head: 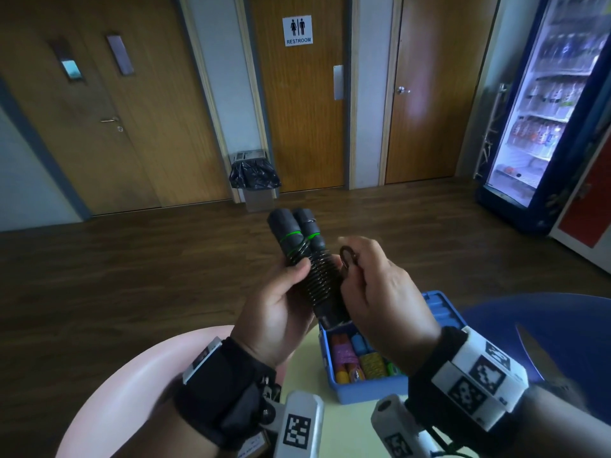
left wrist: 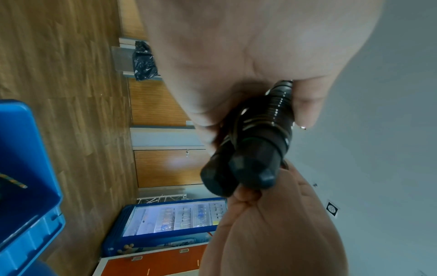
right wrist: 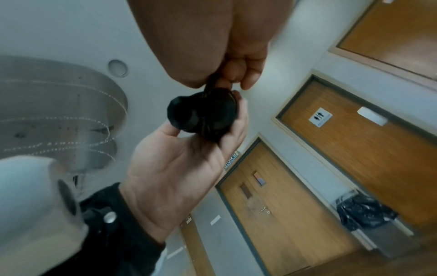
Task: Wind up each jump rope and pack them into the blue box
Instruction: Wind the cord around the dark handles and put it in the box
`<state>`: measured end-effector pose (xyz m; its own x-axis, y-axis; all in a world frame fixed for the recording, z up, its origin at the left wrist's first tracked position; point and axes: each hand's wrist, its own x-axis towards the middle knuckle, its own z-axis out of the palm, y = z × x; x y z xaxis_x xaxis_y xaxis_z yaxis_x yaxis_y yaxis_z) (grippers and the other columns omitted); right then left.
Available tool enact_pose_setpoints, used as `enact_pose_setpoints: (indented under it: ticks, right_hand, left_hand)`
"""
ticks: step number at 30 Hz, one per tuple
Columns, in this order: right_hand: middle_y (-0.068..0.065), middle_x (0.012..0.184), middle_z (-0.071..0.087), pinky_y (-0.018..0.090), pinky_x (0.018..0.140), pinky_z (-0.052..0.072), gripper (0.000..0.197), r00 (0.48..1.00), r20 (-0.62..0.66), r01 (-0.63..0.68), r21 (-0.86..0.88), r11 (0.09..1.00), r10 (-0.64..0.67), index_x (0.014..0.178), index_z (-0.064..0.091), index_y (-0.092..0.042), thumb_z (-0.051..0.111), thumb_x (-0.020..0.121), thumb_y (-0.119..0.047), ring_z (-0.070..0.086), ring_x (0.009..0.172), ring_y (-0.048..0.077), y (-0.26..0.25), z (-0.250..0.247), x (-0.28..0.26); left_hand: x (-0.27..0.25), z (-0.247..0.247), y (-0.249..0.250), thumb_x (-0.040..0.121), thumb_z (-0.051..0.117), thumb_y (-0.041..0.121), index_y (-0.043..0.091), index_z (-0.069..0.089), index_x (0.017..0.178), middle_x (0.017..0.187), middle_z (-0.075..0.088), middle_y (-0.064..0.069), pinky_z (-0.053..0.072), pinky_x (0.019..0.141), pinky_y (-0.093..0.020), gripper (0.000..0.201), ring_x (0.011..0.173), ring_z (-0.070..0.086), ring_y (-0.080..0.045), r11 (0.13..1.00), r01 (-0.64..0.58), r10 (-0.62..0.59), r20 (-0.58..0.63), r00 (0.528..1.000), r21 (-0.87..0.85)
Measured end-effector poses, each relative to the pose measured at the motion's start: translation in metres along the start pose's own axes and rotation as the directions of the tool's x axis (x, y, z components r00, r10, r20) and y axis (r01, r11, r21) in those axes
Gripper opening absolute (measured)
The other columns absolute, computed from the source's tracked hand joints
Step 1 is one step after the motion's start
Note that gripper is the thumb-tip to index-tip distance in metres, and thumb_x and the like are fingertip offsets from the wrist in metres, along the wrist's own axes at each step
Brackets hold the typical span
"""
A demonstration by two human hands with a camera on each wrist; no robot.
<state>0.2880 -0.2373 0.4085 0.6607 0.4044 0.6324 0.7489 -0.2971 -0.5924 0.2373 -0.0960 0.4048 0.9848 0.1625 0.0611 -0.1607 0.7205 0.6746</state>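
A black jump rope point(head: 302, 246) with two handles side by side, each with a green ring, is held up in front of me. Its thin cord is wound tightly round the handles. My left hand point(head: 284, 292) grips the handles point(left wrist: 248, 158) from the left. My right hand point(head: 373, 282) pinches a small loop of the cord point(head: 348, 256) at the bundle's right side. From the right wrist view the handle ends point(right wrist: 201, 114) show between both hands. Below, the open blue box point(head: 367, 388) holds several wound ropes in orange, blue, purple and yellow.
The box stands on a pale yellow table point(head: 310, 375). A pink chair point(head: 139, 385) is at the lower left, a blue chair point(head: 555, 325) at the right. Farther off are a bin point(head: 254, 180) with a black bag, wooden doors and a lit drinks fridge point(head: 545, 104).
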Motion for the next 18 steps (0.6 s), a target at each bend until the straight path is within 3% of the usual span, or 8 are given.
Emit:
enact_pose_setpoints:
  ticks: [2, 4, 7, 11, 13, 15, 18]
  right_hand:
    - [0.0, 0.082, 0.062, 0.022, 0.059, 0.038, 0.022, 1.0, 0.015, -0.004, 0.037, 0.999, 0.003, 0.116, 0.052, -0.009, 0.044, 0.095, -0.014, 0.055, 0.077, 0.014, 0.0, 0.001, 0.0]
    - [-0.003, 0.079, 0.064, 0.019, 0.058, 0.041, 0.008, 0.999, 0.046, -0.03, 0.087, 0.996, 0.026, 0.105, 0.048, -0.018, 0.049, 0.099, -0.013, 0.057, 0.074, 0.012, -0.001, 0.0, 0.0]
    - [-0.007, 0.08, 0.062, 0.017, 0.061, 0.041, 0.014, 0.998, 0.064, -0.018, 0.116, 0.993, 0.011, 0.102, 0.049, -0.021, 0.054, 0.097, -0.008, 0.056, 0.074, 0.012, -0.005, -0.001, 0.0]
    - [-0.003, 0.089, 0.066, 0.033, 0.067, 0.048, 0.018, 0.997, 0.076, 0.009, 0.114, 0.993, -0.018, 0.115, 0.048, -0.022, 0.046, 0.098, -0.018, 0.06, 0.079, 0.015, -0.006, -0.001, 0.001]
    - [-0.008, 0.094, 0.067, 0.031, 0.073, 0.049, 0.019, 0.996, 0.092, -0.014, 0.139, 0.99, 0.001, 0.115, 0.056, -0.023, 0.049, 0.098, -0.018, 0.061, 0.085, 0.011, -0.005, -0.003, 0.001]
    - [-0.011, 0.094, 0.068, 0.025, 0.075, 0.05, 0.023, 0.995, 0.092, -0.048, 0.226, 0.973, 0.028, 0.113, 0.064, -0.025, 0.051, 0.096, -0.015, 0.063, 0.089, 0.01, -0.007, -0.004, -0.001]
    - [-0.004, 0.08, 0.068, 0.022, 0.071, 0.05, 0.025, 0.992, 0.083, -0.128, 0.516, 0.847, 0.1, 0.105, 0.069, -0.022, 0.052, 0.095, -0.007, 0.062, 0.075, 0.008, -0.011, -0.003, 0.001]
  left_hand:
    - [0.0, -0.001, 0.001, 0.068, 0.072, 0.016, 0.002, 0.072, 0.105, 0.104, 0.068, -0.021, 0.06, 0.081, -0.039, 0.04, 0.094, 0.07, -0.03, 1.0, 0.022, -0.022, 0.038, 0.999, -0.007]
    - [0.0, -0.003, 0.002, 0.056, 0.084, 0.017, 0.001, 0.075, 0.101, 0.103, 0.067, -0.02, 0.059, 0.081, -0.041, 0.049, 0.093, 0.07, -0.03, 0.999, 0.036, -0.035, 0.074, 0.997, -0.017]
    - [0.0, -0.002, 0.003, 0.044, 0.089, 0.019, 0.0, 0.073, 0.106, 0.106, 0.065, -0.021, 0.058, 0.088, -0.043, 0.066, 0.098, 0.067, -0.031, 0.998, 0.053, -0.051, 0.09, 0.995, -0.023]
    - [0.0, 0.002, 0.001, 0.044, 0.091, 0.023, 0.001, 0.066, 0.114, 0.108, 0.064, -0.02, 0.055, 0.089, -0.043, 0.077, 0.1, 0.065, -0.03, 0.999, 0.042, -0.042, 0.055, 0.998, 0.001]
    - [0.0, 0.004, 0.002, 0.044, 0.09, 0.024, 0.001, 0.067, 0.109, 0.105, 0.062, -0.021, 0.054, 0.086, -0.043, 0.072, 0.096, 0.062, -0.031, 1.0, 0.031, -0.031, 0.052, 0.998, -0.003]
    - [0.001, 0.004, 0.002, 0.046, 0.088, 0.026, -0.002, 0.061, 0.114, 0.104, 0.056, -0.022, 0.049, 0.086, -0.044, 0.078, 0.094, 0.057, -0.032, 1.0, 0.02, -0.021, 0.033, 0.999, 0.001]
    - [0.003, 0.007, 0.002, 0.06, 0.076, 0.024, -0.016, 0.052, 0.125, 0.105, 0.053, -0.024, 0.048, 0.086, -0.042, 0.08, 0.094, 0.054, -0.033, 1.0, 0.006, -0.006, 0.023, 1.0, 0.015]
